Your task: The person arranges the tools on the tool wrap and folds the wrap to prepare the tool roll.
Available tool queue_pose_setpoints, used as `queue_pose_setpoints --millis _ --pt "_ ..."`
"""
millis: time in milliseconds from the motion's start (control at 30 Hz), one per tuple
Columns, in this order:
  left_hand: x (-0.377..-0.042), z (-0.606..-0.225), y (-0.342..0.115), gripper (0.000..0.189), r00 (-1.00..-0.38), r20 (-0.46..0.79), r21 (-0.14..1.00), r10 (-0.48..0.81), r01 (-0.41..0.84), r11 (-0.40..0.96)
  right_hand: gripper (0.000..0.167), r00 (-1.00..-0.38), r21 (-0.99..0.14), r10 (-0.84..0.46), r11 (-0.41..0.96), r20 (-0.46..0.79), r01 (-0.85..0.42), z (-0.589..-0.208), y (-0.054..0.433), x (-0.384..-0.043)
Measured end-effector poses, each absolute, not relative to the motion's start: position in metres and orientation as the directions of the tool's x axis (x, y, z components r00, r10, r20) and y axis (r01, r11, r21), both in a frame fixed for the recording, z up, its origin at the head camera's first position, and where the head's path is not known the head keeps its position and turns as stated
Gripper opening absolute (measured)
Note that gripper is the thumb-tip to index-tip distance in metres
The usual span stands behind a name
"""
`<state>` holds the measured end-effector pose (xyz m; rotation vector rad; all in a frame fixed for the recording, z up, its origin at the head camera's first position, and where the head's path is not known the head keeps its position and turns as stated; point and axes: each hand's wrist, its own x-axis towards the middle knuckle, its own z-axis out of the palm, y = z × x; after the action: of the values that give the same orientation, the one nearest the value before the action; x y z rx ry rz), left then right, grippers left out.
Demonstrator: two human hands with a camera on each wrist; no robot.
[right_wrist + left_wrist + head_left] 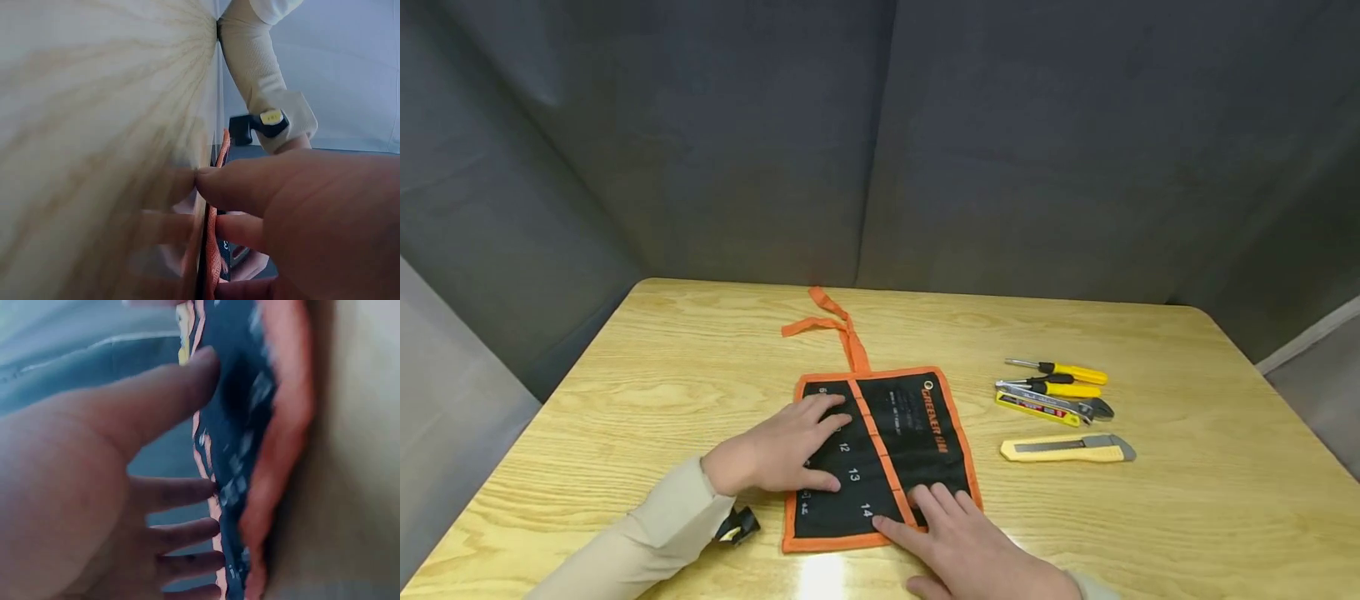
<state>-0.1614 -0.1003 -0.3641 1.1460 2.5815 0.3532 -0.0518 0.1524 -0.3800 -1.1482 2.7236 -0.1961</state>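
Observation:
A black tool roll point(917, 467) with orange trim lies unfolded on the table. White numbers such as 12, 13 and 14 mark its left pockets, and its orange tie straps point(850, 342) trail toward the back. My left hand point(775, 450) rests on the left half with fingers spread; in the left wrist view its thumb point(181, 381) and fingertips reach over the dark fabric. Across the lower right corner lies my right hand point(973, 546), fingers extended onto the cloth. Its thumb point(234, 184) is at the tabletop beside the orange border point(213, 250) in the right wrist view.
Right of the roll lies a yellow snap-off utility knife point(1067, 448). Behind it are a yellow-handled driver point(1078, 372), another yellow-and-black handle point(1071, 389), an adjustable wrench point(1097, 408) and a flat yellow packet point(1037, 408). Dark curtains point(865, 150) stand behind the wooden table point(700, 358).

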Motion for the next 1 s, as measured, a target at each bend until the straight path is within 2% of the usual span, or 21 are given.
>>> queue_pose_setpoints --millis 300,433,533,700,900,1000 --pt "-0.154 -0.369 -0.105 0.088 -0.638 -0.153 0.325 0.754 0.688 0.648 0.056 -0.678 -0.221 -0.721 0.691 -0.146 -0.688 -0.376 0.153 -0.054" --pt "-0.156 -0.373 -0.102 0.089 -0.635 -0.138 0.312 0.760 0.700 0.642 0.062 -0.709 -0.293 -0.681 0.727 -0.186 -0.621 -0.368 0.161 -0.055" --pt "-0.156 -0.374 -0.101 0.089 -0.634 -0.142 0.309 0.761 0.702 0.642 0.060 -0.763 -0.292 -0.632 0.762 -0.139 -0.578 -0.360 0.171 -0.055" --pt "-0.156 -0.374 -0.100 0.088 -0.618 -0.132 0.325 0.775 0.711 0.623 0.052 -0.823 -0.207 -0.568 0.805 0.007 -0.557 -0.344 0.194 -0.058" --pt "-0.156 -0.374 -0.103 0.088 -0.623 -0.147 0.332 0.768 0.700 0.632 0.046 -0.813 -0.121 -0.554 0.807 0.180 -0.578 -0.337 0.231 -0.078" --pt "-0.156 -0.374 -0.104 0.088 -0.627 -0.153 0.330 0.764 0.697 0.637 0.047 -0.812 -0.100 -0.541 0.815 0.218 -0.571 -0.339 0.253 -0.089"
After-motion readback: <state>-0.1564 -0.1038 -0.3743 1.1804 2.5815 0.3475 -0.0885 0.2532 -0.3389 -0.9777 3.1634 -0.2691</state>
